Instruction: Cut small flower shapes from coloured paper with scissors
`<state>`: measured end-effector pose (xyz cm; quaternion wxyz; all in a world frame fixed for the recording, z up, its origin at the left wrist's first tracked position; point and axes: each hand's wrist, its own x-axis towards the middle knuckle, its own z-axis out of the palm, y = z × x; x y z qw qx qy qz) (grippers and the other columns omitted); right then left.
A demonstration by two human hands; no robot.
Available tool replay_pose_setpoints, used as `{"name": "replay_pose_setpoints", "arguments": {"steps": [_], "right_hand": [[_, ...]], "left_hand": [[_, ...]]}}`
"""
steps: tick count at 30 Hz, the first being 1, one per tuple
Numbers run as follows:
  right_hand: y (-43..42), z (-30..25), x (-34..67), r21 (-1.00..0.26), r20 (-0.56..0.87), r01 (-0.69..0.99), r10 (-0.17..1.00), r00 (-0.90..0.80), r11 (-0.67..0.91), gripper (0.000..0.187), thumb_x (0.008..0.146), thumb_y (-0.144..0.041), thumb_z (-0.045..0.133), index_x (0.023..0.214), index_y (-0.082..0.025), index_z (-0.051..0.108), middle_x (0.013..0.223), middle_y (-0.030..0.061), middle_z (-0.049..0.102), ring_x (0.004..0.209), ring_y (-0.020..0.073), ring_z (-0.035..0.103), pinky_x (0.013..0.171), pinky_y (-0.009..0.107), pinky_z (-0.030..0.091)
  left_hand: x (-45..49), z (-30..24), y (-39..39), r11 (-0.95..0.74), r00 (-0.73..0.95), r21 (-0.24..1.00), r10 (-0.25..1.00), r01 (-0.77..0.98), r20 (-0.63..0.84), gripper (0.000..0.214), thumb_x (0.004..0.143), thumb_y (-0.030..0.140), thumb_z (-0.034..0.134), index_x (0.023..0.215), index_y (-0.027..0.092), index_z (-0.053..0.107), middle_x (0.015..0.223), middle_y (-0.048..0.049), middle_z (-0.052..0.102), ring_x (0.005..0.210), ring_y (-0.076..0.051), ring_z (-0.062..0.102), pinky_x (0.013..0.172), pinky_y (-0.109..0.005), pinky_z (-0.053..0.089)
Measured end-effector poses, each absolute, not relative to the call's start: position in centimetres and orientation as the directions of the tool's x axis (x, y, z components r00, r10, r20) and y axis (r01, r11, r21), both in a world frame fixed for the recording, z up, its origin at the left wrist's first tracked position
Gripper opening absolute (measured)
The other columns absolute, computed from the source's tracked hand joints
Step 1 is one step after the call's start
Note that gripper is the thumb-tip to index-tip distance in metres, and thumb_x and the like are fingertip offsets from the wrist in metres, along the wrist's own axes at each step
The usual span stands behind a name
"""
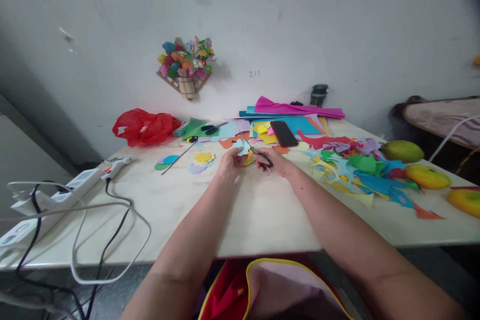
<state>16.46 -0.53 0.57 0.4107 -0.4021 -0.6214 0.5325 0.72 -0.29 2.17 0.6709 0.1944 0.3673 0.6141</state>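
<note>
Between the fingers of my left hand (231, 161) is a light blue paper flower (243, 147), held just above the table. My right hand (270, 160) grips scissors (267, 159) by their dark handles, and the blades point up and left beside the flower. Whether the blades touch the paper I cannot tell. Yellow paper (248, 159) shows beneath my hands. To the left lie cut yellow paper flowers (203, 158) and a stack of blue and green paper circles (171, 159). A phone (284, 133) rests on paper sheets beyond my right hand.
Paper scraps (345, 165) cover the table's right side, near several mangoes (427, 176). A red plastic bag (144, 127) and second scissors (213, 128) lie at the back left. Power strips (71, 192) with loose cables line the left edge. A paper-flower basket (186, 86) hangs on the wall.
</note>
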Motion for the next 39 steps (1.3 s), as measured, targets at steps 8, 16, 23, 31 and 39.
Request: {"name": "replay_pose_setpoints", "arguments": {"steps": [8, 16, 23, 31, 39], "right_hand": [[-0.8, 0.8, 16.3, -0.990, 0.088, 0.076, 0.939, -0.333, 0.120, 0.025, 0.078, -0.036, 0.071, 0.074, -0.016, 0.058, 0.054, -0.0032, 0.058, 0.037, 0.0059, 0.048, 0.031, 0.016, 0.023], [-1.4, 1.3, 15.6, -0.993, 0.100, 0.030, 0.954, -0.282, 0.113, 0.029, 0.075, -0.039, 0.073, 0.072, -0.016, 0.057, 0.054, -0.0028, 0.058, 0.037, 0.0062, 0.047, 0.031, 0.017, 0.022], [-1.6, 1.3, 15.3, -0.990, 0.130, 0.013, 0.955, -0.265, 0.138, 0.030, 0.072, -0.040, 0.074, 0.073, -0.016, 0.057, 0.053, -0.0035, 0.057, 0.038, 0.0068, 0.048, 0.031, 0.017, 0.023], [-1.0, 0.5, 15.0, -0.987, 0.158, -0.007, 0.956, -0.246, 0.161, 0.031, 0.074, -0.044, 0.072, 0.074, -0.017, 0.057, 0.054, -0.0037, 0.057, 0.038, 0.0065, 0.049, 0.031, 0.017, 0.024], [-0.9, 0.4, 14.8, -0.988, 0.154, -0.001, 0.963, -0.221, 0.157, 0.033, 0.072, -0.045, 0.074, 0.076, -0.017, 0.058, 0.053, -0.0034, 0.056, 0.039, 0.0073, 0.049, 0.031, 0.017, 0.024]], "left_hand": [[0.8, 2.3, -0.5, 0.189, -0.013, 0.702, 0.962, -0.687, -0.272, 0.013, 0.073, 0.001, 0.062, 0.080, 0.011, 0.064, 0.066, -0.0058, 0.069, 0.055, -0.015, 0.067, 0.058, -0.023, 0.056], [1.5, 2.4, -0.8, 0.163, -0.048, 0.696, 0.961, -0.700, -0.274, 0.009, 0.078, 0.004, 0.062, 0.075, 0.013, 0.061, 0.063, -0.0037, 0.067, 0.050, -0.010, 0.062, 0.054, -0.018, 0.053], [1.9, 2.2, -0.9, 0.136, -0.064, 0.681, 0.964, -0.720, -0.259, 0.011, 0.075, 0.004, 0.064, 0.074, 0.014, 0.061, 0.063, -0.0026, 0.066, 0.054, -0.011, 0.063, 0.058, -0.020, 0.054], [2.4, 2.5, -1.3, 0.068, -0.141, 0.675, 0.958, -0.735, -0.249, 0.018, 0.074, 0.003, 0.065, 0.069, 0.017, 0.054, 0.057, 0.0024, 0.060, 0.046, -0.008, 0.057, 0.053, -0.017, 0.049], [2.5, 1.7, -1.2, -0.007, -0.168, 0.695, 0.972, -0.719, -0.164, 0.020, 0.073, 0.006, 0.069, 0.069, 0.017, 0.053, 0.056, 0.0041, 0.059, 0.047, -0.006, 0.057, 0.054, -0.015, 0.049]]}}
